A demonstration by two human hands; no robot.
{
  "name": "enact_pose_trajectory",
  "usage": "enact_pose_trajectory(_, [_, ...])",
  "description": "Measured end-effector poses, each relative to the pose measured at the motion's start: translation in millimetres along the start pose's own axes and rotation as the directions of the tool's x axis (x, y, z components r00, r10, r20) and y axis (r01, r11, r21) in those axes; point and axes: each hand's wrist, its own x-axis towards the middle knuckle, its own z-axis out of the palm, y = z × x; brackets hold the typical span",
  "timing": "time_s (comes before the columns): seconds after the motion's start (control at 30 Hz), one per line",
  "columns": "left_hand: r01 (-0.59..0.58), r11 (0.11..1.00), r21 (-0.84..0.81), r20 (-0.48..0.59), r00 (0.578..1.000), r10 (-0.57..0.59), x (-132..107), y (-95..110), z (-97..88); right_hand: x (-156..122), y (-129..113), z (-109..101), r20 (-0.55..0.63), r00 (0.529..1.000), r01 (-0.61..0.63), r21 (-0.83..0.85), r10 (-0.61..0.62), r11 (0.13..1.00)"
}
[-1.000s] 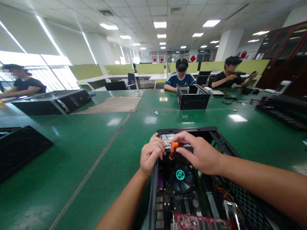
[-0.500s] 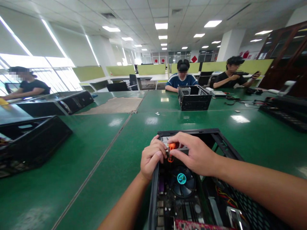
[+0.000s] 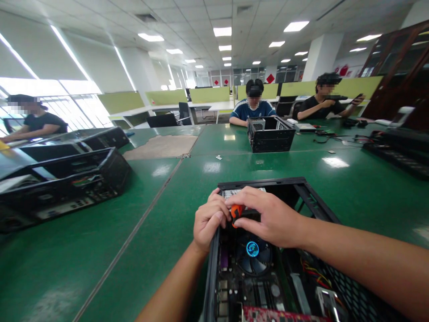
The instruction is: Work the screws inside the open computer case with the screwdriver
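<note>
An opened black computer case (image 3: 212, 268) lies in front of me, its inside facing up. My right hand (image 3: 264, 214) grips an orange-and-black screwdriver handle (image 3: 236, 212) between thumb and fingers at the case's far left corner. The tool's tip is hidden. Curled over the left rim beside the screwdriver is my left hand (image 3: 208, 223), closed on the case edge. Below my hands sit a round cooling fan (image 3: 253, 255) with a blue centre label and a red circuit card (image 3: 278, 314). Coloured wires (image 3: 317, 270) run along the right side of the interior.
Another black case (image 3: 67, 183) lies to the left on the green table (image 3: 161, 214). An opened case (image 3: 271, 136) stands across the table before a person (image 3: 250, 109). A second person (image 3: 326, 105) sits at the right, a third (image 3: 42, 120) at the far left. Cables (image 3: 335, 138) lie far right.
The screwdriver handle has turned and tilted slightly in my right hand. The black case at left has shifted right and turned. My left hand stays on the rim.
</note>
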Motion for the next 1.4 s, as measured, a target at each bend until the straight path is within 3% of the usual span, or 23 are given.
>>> enact_pose_trajectory(0.53, [-0.032,0.999,0.01,0.018,0.999,0.032,3.2,6.2,-1.0,-0.5,-0.3,2.3,-0.057,0.996,-0.072,-0.003,0.071,0.997])
enact_pose_trajectory(0.87, [-0.032,0.999,-0.006,0.01,0.999,0.033,2.0,4.5,-0.7,-4.1,-12.9,-11.3,-0.077,0.997,0.005,0.11,0.004,0.994])
enact_pose_trajectory(1.17, [-0.058,0.998,0.002,-0.001,0.998,0.058,0.4,8.5,0.4,-12.1,-24.6,-11.2,0.113,0.989,0.071,0.207,-0.096,0.976])
enact_pose_trajectory(1.4, [-0.081,0.995,-0.063,0.031,0.996,0.083,-21.1,41.0,-2.0,-11.4,-22.0,-10.1,0.153,0.982,0.073,0.217,-0.108,0.973])
